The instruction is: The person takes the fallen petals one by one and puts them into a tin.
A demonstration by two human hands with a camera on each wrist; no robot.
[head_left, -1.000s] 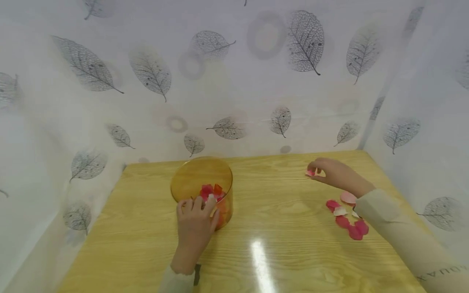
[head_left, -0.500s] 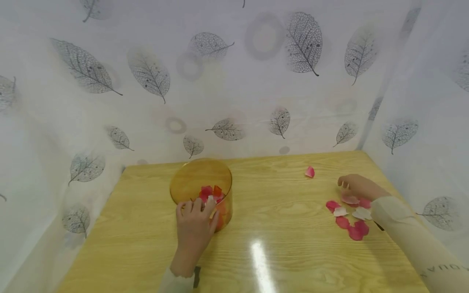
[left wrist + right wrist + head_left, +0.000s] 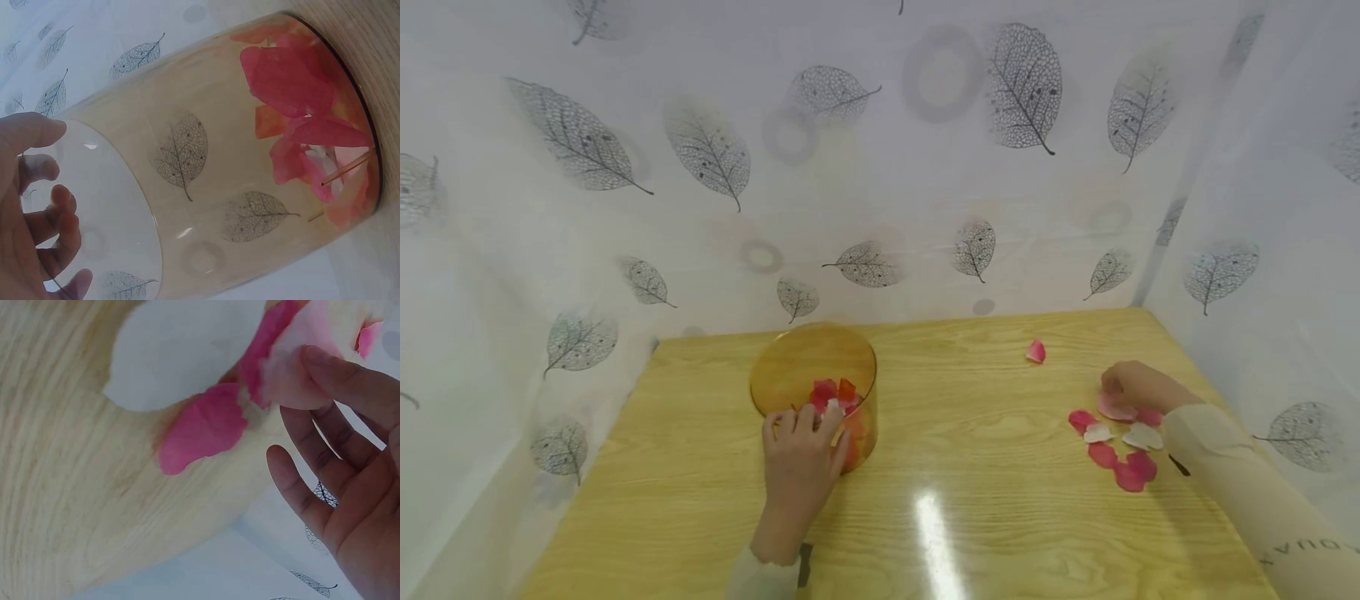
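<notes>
A see-through amber jar (image 3: 867, 417) stands on the left of the table, with red, orange, pink and white petals (image 3: 287, 81) at its bottom. My left hand (image 3: 801, 462) grips the jar's near rim, its fingers curled over the edge; in the left wrist view the fingertips show at the mouth. On the right, my right hand (image 3: 1138, 387) pinches a pale pink petal (image 3: 294, 369) between thumb and fingers, low over a loose group of petals. That group has white petals (image 3: 181, 350) and deep pink petals (image 3: 203, 428). One pink petal (image 3: 1036, 351) lies apart, farther back.
The wooden table (image 3: 970, 467) meets a pale leaf-patterned cloth (image 3: 880, 183) at its back and sides. Several deep pink petals (image 3: 1131, 473) lie nearer the front of the group, beside the right sleeve (image 3: 1232, 467).
My right hand has let go of the pink petal at the back, moved right and toward me, and taken hold of the pale pink petal. The left hand stays at the jar.
</notes>
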